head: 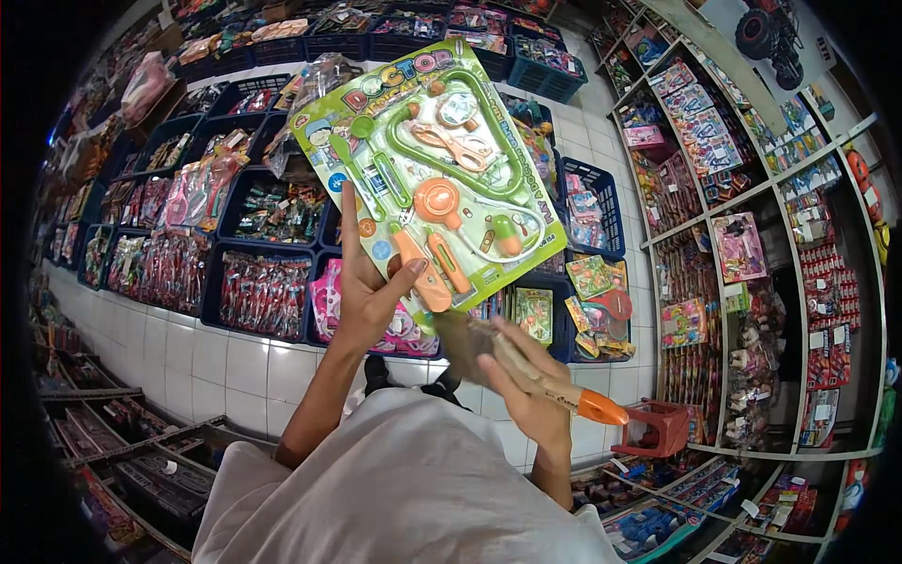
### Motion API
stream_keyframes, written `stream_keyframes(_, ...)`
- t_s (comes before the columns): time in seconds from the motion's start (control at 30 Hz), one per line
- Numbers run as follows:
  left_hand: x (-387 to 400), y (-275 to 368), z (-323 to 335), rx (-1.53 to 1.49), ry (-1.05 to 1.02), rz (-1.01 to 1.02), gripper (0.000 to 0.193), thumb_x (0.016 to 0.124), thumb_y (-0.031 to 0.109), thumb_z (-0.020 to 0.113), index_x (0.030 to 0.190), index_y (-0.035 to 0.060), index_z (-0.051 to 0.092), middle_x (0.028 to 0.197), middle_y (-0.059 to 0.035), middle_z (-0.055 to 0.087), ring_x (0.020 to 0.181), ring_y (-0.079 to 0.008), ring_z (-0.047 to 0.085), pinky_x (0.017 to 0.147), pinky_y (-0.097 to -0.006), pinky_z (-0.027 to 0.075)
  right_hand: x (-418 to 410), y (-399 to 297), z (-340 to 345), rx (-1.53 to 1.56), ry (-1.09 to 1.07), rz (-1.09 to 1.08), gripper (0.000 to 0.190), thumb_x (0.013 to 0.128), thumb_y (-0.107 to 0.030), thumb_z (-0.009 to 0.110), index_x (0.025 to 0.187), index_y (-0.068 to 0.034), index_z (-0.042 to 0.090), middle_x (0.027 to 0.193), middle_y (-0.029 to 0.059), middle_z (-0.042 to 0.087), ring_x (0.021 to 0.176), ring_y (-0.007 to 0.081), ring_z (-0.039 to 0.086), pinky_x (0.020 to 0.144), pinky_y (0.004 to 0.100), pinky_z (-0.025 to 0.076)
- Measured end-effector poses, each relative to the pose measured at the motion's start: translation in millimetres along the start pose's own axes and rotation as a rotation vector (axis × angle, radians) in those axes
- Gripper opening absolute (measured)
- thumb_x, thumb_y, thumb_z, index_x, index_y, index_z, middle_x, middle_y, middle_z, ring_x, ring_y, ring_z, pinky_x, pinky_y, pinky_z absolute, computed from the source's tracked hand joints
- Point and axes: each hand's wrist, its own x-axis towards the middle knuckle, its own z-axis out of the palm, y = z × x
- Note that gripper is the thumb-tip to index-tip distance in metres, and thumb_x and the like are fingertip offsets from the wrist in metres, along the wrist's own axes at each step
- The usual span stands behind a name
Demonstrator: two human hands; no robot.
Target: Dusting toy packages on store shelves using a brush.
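Note:
My left hand (373, 285) grips the lower left edge of a carded toy doctor set (451, 211), thumb over its front. Under the clear blister sit a green toy stethoscope tube (509, 151), peach scissors (454, 146) and several other plastic medical toys. The card is held up tilted above the crates. In my right hand (525, 388) is a paintbrush (542, 388) with a wooden handle and orange tip. Its bristles, blurred, are close to the card's bottom edge; whether they touch it I cannot tell.
Blue plastic crates (262, 282) of packaged toys stand before me on a white tiled floor (246, 370). Metal shelving (712, 211) with toys rises at right. A red plastic stool (652, 428) is beside it. More shelves (151, 451) stand at lower left.

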Motion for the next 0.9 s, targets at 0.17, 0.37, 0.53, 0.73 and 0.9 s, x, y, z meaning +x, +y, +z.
stream_keyframes(0.17,-1,0,0,0.005,0.008,0.004,0.102,0.084,-0.015,0.057,0.156,0.0098,-0.010,0.155,-0.0159,0.028,0.134,-0.0232,0.041,0.105,-0.0354,0.044,1,-5,2,0.100,0.358,0.304,0.041,0.086,-0.008,0.074,0.124,0.001,0.063,0.119,0.0145,0.066,0.105,0.0172,0.063,0.093,0.0295,0.049)
stream_keyframes(0.37,-4,6,-1,0.003,-0.004,-0.026,0.102,0.084,-0.015,0.057,0.156,0.0103,-0.010,0.154,-0.0163,0.029,0.133,-0.0243,0.043,0.104,-0.0370,0.046,2,5,-4,0.076,0.242,0.258,0.046,0.088,-0.008,0.071,0.130,0.004,0.056,0.123,0.0158,0.063,0.110,0.0202,0.060,0.097,0.0302,0.045)
stream_keyframes(0.53,-6,7,-1,0.035,-0.001,-0.030,0.101,0.085,-0.016,0.056,0.156,0.0107,-0.010,0.154,-0.0167,0.030,0.133,-0.0246,0.044,0.105,-0.0384,0.045,1,8,-3,0.071,0.117,0.228,0.044,0.089,-0.012,0.071,0.127,0.004,0.058,0.121,0.0149,0.064,0.109,0.0210,0.061,0.096,0.0311,0.046)
stream_keyframes(0.73,-8,8,-7,0.059,-0.018,-0.022,0.102,0.083,-0.017,0.056,0.157,0.0106,-0.008,0.156,-0.0162,0.027,0.136,-0.0252,0.041,0.108,-0.0412,0.042,8,14,-9,0.224,0.156,0.420,0.047,0.090,-0.013,0.070,0.132,0.003,0.056,0.121,0.0118,0.065,0.110,0.0178,0.060,0.097,0.0305,0.046)
stream_keyframes(0.9,-10,13,-4,0.048,-0.015,-0.043,0.102,0.083,-0.016,0.057,0.157,0.0108,-0.008,0.156,-0.0161,0.026,0.136,-0.0255,0.041,0.108,-0.0412,0.043,15,34,-19,-0.012,0.467,0.287,0.045,0.092,-0.012,0.067,0.132,0.004,0.055,0.125,0.0121,0.062,0.110,0.0181,0.060,0.096,0.0304,0.046)
